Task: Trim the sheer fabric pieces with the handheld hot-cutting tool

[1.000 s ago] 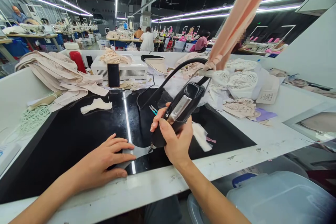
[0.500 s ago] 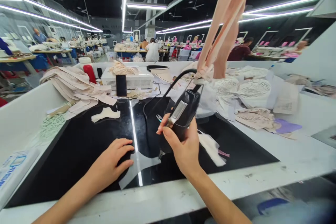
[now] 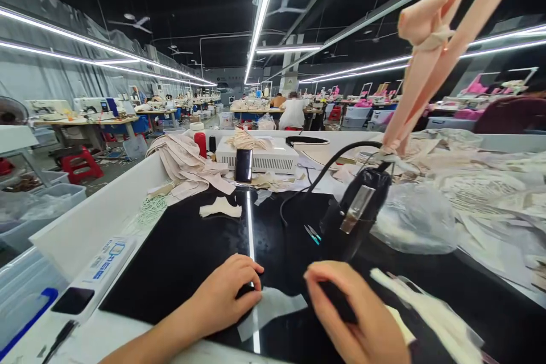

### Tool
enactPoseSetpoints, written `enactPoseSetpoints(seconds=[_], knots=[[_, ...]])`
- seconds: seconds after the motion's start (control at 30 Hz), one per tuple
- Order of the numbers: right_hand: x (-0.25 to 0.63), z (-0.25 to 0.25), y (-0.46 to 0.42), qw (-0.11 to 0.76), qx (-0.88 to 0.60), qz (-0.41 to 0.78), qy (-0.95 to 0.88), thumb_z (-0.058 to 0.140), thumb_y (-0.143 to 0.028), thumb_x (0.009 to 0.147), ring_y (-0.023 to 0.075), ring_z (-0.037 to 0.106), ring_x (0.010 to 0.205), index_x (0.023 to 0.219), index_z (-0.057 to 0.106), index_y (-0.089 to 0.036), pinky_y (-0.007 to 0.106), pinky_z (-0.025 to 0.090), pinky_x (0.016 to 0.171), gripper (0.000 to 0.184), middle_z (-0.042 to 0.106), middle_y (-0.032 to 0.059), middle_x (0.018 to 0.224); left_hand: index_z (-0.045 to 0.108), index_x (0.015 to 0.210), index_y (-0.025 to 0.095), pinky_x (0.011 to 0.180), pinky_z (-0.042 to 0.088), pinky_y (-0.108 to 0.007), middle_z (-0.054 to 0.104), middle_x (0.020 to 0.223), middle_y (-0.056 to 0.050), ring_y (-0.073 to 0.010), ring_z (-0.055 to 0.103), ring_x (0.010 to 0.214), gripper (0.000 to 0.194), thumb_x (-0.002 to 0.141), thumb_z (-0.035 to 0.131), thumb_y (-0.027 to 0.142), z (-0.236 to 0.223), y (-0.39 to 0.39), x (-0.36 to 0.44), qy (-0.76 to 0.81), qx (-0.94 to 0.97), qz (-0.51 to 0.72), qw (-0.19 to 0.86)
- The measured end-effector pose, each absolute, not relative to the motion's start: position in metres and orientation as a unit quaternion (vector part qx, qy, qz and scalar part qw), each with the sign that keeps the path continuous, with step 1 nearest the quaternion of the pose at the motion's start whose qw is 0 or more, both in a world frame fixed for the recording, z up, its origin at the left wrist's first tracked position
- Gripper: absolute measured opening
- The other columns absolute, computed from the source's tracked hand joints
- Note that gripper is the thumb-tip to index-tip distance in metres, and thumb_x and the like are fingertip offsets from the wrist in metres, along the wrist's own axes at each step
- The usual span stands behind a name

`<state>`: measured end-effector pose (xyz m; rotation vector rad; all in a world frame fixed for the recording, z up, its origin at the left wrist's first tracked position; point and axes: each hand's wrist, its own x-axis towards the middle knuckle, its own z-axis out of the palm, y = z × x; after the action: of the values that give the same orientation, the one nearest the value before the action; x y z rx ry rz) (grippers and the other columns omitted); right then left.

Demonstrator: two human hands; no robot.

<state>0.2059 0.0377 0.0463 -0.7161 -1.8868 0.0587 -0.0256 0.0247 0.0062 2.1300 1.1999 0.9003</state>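
My left hand (image 3: 228, 294) rests on the black work surface (image 3: 183, 261), fingers bent and a little apart, thumb tip at the edge of a thin translucent white fabric piece (image 3: 273, 310). My right hand (image 3: 358, 313) is empty, curved with a gap between thumb and forefinger, close to the piece's right end. Beyond it, a black hand-held corded tool (image 3: 358, 210) with a metal plate hangs from peach-coloured straps (image 3: 413, 91); its lower end is blurred and dark. Small teal-handled thread snips (image 3: 313, 234) lie left of the tool.
White fabric scraps (image 3: 430, 307) lie right of my right hand, and a cream scrap (image 3: 220, 207) lies farther back. A phone (image 3: 244, 165) leans on a white box (image 3: 273, 153). Beige fabric (image 3: 187, 168) heaps at left, a clear plastic bag (image 3: 418, 219) at right.
My right hand has let go of the black tool, which now hangs from the straps. The view has swung left. My left hand's fingers are more bent, still by the translucent piece.
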Motion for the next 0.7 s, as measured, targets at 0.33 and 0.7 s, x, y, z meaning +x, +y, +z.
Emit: enactPoseSetpoints(seconds=[0.33,0.7], knots=[[0.173,0.026,0.055,0.321,-0.381,0.254,-0.829,0.044,-0.037,0.102,0.0177,0.066,0.075,0.100,0.059,-0.025,0.029,0.056,0.070,0.019,0.067,-0.0006,0.083,0.063,0.087,0.021,0.073,0.046,-0.027,0.066,0.081,0.003,-0.0154,0.062,0.076,0.009,0.093,0.057,0.025,0.013,0.033,-0.036,0.475,0.710,0.394,0.339],[0.130,0.038,0.095,0.385,-0.371,0.266,-0.802,0.055,-0.027,0.093,0.0156,0.057,0.068,0.081,0.065,-0.021,0.026,0.044,0.063,0.016,0.064,-0.0009,0.074,0.054,0.111,0.019,0.065,0.049,-0.025,0.063,0.081,0.001,-0.0146,0.064,0.070,0.033,0.085,0.056,0.039,0.012,0.062,-0.059,0.490,0.625,0.480,0.372]])
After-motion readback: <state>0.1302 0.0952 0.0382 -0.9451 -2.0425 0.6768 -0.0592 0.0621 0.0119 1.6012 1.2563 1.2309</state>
